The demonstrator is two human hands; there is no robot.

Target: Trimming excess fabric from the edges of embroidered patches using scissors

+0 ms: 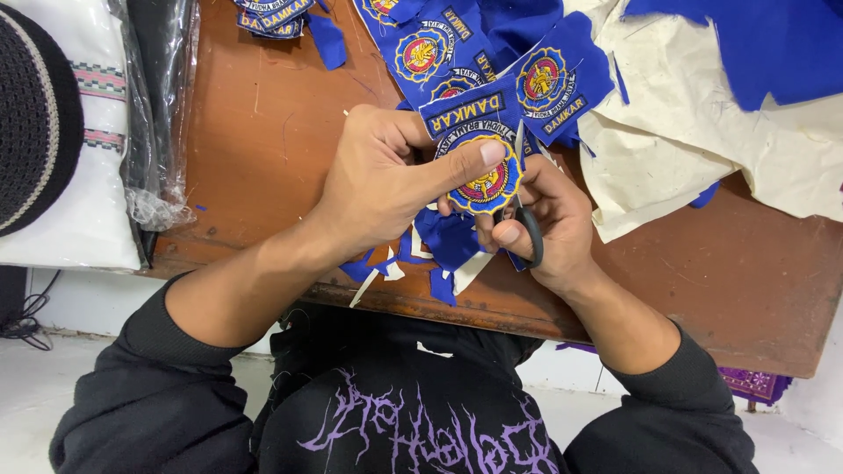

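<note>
Embroidered patch [486, 186] in left hand [386, 180], 1 scissors [527, 230] in right hand [553, 224]

bare wood [263, 132] left – open, patches [492, 53] crowd ahead

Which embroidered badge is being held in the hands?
The round badge pinched under the left hand thumb, beside the right hand with scissors; others lie on the table.

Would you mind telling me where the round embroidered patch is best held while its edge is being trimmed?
Pinch the round patch at its upper left face, as the left hand does, thumb flat across it. The scissors in the right hand work along the right edge, so coming from the left probably keeps fingers away from the blades.
</note>
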